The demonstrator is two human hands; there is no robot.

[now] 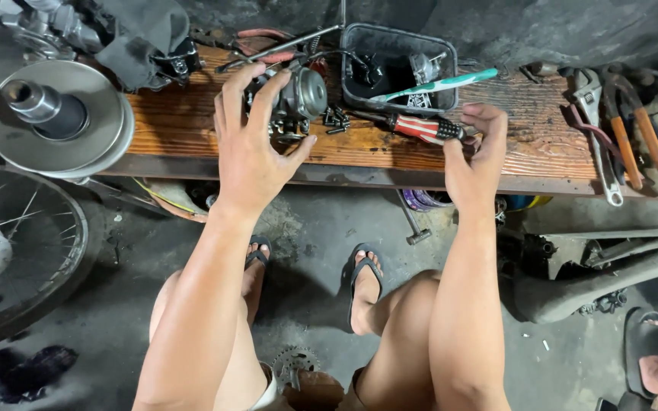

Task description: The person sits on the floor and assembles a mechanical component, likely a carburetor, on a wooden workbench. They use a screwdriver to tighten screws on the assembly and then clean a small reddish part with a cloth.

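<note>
No packages, labels, signs or screens anywhere in view.

At the centre of the frame the left hand [249, 148] spreads its fingers over a grey metal carburettor [296, 99] on the wooden bench [184, 125], while the right hand [475, 152] closes its fingertips on the handle of a red-and-white striped screwdriver [419, 128] lying just beside a black plastic tub [399, 68] with a teal toothbrush [439, 84] across its rim. A metal pulley disc [59, 118] sits at the upper left above a spoked wheel [17, 243], and wrenches and pliers [618, 129] lie at the upper right.
</note>
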